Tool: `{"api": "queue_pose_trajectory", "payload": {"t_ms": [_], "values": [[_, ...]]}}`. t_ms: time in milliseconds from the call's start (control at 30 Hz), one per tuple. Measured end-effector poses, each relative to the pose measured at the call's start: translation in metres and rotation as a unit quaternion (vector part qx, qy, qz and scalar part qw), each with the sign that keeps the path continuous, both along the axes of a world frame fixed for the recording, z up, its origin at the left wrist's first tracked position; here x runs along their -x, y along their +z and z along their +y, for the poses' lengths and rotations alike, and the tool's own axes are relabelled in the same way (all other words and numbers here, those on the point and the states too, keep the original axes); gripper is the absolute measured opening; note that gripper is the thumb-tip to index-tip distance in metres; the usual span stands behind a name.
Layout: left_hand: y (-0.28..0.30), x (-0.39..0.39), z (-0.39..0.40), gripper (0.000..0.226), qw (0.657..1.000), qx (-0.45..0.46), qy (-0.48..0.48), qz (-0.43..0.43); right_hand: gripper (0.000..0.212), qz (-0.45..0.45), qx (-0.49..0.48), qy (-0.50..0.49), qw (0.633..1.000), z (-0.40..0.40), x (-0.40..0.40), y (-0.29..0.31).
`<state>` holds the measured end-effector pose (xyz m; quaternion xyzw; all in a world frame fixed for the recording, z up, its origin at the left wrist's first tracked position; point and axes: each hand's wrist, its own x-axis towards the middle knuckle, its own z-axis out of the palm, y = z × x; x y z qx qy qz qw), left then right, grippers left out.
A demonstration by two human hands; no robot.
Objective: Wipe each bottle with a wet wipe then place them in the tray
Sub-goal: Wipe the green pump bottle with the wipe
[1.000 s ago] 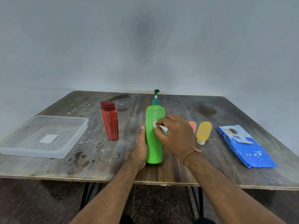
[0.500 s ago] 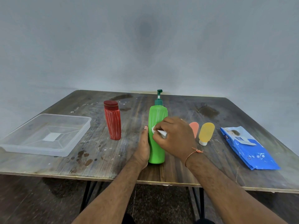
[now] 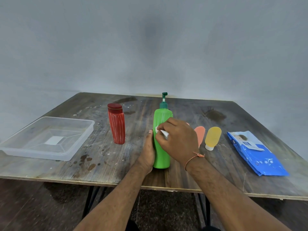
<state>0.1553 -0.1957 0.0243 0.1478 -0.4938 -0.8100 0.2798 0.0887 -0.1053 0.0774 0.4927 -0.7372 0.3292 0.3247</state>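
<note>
While the green pump bottle (image 3: 162,140) stands upright near the front middle of the wooden table (image 3: 103,157), it is steadied from the left by the left hand (image 3: 148,152), whose thumb is laid up along the bottle's side; the other fingers are hidden behind the bottle, so how far they are wrapped round it cannot be told. A small crumpled white wet wipe (image 3: 162,133) is pinched between the curled fingers and thumb of the right hand (image 3: 178,139) and is pressed against the front of the bottle at about mid-height. A thin orange thread (image 3: 194,157) is worn round the right wrist. The bottle's dark green pump head is seen above both hands.

To the left of the green bottle, a red bottle (image 3: 117,125) with pale vertical streaks and a dark red cap is stood upright, apart from the hands. Farther left, near the table's left edge, a clear plastic tray (image 3: 78,144) is set flat, and no bottle is seen inside it. To the right of the right hand, an orange tube (image 3: 200,135) is partly hidden behind the hand, and just beside it a yellow tube (image 3: 212,137) is placed with its white cap toward the near side. Well apart on the far right, a blue pack of wipes (image 3: 256,154) is laid flat, with a white label flap at its farther end. Dark stains are scattered over the tabletop.
</note>
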Motion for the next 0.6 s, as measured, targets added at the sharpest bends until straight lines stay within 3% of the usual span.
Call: {"api": "queue_pose_trajectory", "payload": {"t_ms": [433,600], "values": [[0.0013,-0.0002,0.0013,0.048,1.0,-0.001,0.026,0.01,0.01,0.016,-0.029,0.015,0.999,-0.0035,-0.0048,-0.0001],[0.0038,-0.0031,0.0016,0.056,1.0,0.002,0.005,-0.001,0.012,-0.002,-0.011,-0.008,1.0,-0.0052,-0.0001,0.0042]]}}
